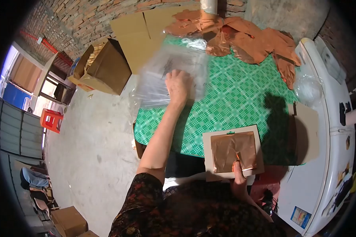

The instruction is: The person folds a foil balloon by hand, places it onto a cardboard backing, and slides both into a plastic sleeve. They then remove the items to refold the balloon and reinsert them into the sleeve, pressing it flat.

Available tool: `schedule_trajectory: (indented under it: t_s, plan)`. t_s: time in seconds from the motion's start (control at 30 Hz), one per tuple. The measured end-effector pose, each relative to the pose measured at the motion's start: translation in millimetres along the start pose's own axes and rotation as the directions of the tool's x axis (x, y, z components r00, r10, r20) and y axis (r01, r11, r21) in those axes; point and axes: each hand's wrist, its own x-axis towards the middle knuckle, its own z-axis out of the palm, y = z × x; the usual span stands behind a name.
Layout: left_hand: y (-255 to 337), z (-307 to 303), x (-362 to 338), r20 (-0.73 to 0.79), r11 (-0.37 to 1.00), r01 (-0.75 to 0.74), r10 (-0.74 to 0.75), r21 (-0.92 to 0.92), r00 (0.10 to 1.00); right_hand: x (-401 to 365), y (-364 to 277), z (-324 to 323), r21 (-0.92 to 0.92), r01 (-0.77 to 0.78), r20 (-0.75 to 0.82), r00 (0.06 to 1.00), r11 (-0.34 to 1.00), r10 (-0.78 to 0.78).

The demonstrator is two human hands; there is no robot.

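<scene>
My left hand (178, 85) reaches over the far left part of the table, fingers curled down onto a stack of clear plastic bags (152, 85). The bags look smeared by motion, and my fingertips are hidden from above. Close to my body, my right hand (239, 173) grips a pale cardboard piece (207, 158) at its front edge. Its thumb presses on a flat, shiny copper-coloured sheet (225, 152) lying on the cardboard. The fingers of that hand are hidden underneath.
A green checked cloth (233, 94) covers the table. Crumpled copper-coloured foil pieces (249, 41) lie along its back. An open cardboard box (106, 71) is beyond the left side. A white fridge (324, 118) borders the right. A red stool (51, 120) stands far left.
</scene>
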Motion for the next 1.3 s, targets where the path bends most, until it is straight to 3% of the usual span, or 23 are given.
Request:
schedule_trajectory:
  t_s: [0.07, 0.13, 0.23, 0.27, 0.3, 0.33, 0.4, 0.47, 0.5, 0.57, 0.63, 0.73, 0.93, 1.03, 1.3]
  plan:
    - [-2, 4, 1, -0.018, 1.0, 0.026, -0.027, -0.015, 0.999, 1, 13, -2, 0.048, -0.032, 0.004, 0.999, 0.998, 0.032]
    - [-2, 5, 4, -0.013, 0.999, 0.053, -0.053, -0.014, 0.999, 10, -23, -8, 0.355, -0.226, 0.129, 0.973, 0.907, 0.192]
    - [-3, 4, 9, 0.018, 0.996, 0.091, -0.09, -0.016, 0.996, 10, -20, -9, 0.345, -0.206, 0.118, 0.977, 0.916, 0.176]
    - [-5, 4, 14, 0.081, 0.987, 0.156, -0.153, -0.029, 0.985, 11, -13, -11, 0.109, 0.108, 0.085, 0.989, 0.988, -0.118]
    - [-11, 7, 20, 0.144, 0.975, 0.221, -0.213, -0.036, 0.966, 13, -3, -14, -0.133, 0.414, 0.123, 0.909, 0.901, -0.399]
    - [-22, 14, 26, 0.207, 0.958, 0.285, -0.271, -0.039, 0.94, 13, 3, -17, -0.344, 0.659, 0.226, 0.749, 0.668, -0.622]
    - [-47, 37, 35, 0.222, 0.862, 0.428, -0.376, -0.272, 0.899, 5, 11, -23, -0.137, 0.379, 0.192, 0.916, 0.915, -0.351]
    - [-58, 40, 39, 0.279, 0.771, 0.501, -0.419, -0.392, 0.864, 3, 13, -26, -0.011, 0.213, 0.195, 0.959, 0.977, -0.206]
    - [-58, 35, 42, 0.316, 0.757, 0.516, -0.414, -0.401, 0.854, 3, 10, -26, 0.006, 0.22, 0.189, 0.958, 0.975, -0.217]
    - [-55, 26, 44, 0.339, 0.768, 0.509, -0.394, -0.39, 0.854, 4, 3, -26, 0.102, 0.082, 0.172, 0.98, 0.991, -0.099]
    - [-51, 16, 42, 0.316, 0.812, 0.465, -0.364, -0.353, 0.876, 10, -32, -22, 0.253, -0.205, 0.18, 0.97, 0.945, 0.163]
    - [-49, 5, 45, 0.384, 0.843, 0.471, -0.358, -0.259, 0.851, 13, -58, -15, 0.268, -0.353, 0.183, 0.932, 0.896, 0.312]
    - [-38, -12, 53, 0.45, 0.835, 0.521, -0.402, -0.177, 0.798, 16, -58, -11, 0.314, -0.359, 0.165, 0.932, 0.879, 0.322]
    - [-37, -18, 56, 0.502, 0.815, 0.54, -0.385, -0.208, 0.774, 17, -60, -11, 0.261, -0.304, 0.146, 0.95, 0.916, 0.274]
    - [-53, -18, 64, 0.624, 0.787, 0.565, -0.316, -0.249, 0.715, 25, -63, -11, 0.352, -0.368, 0.151, 0.93, 0.861, 0.336]
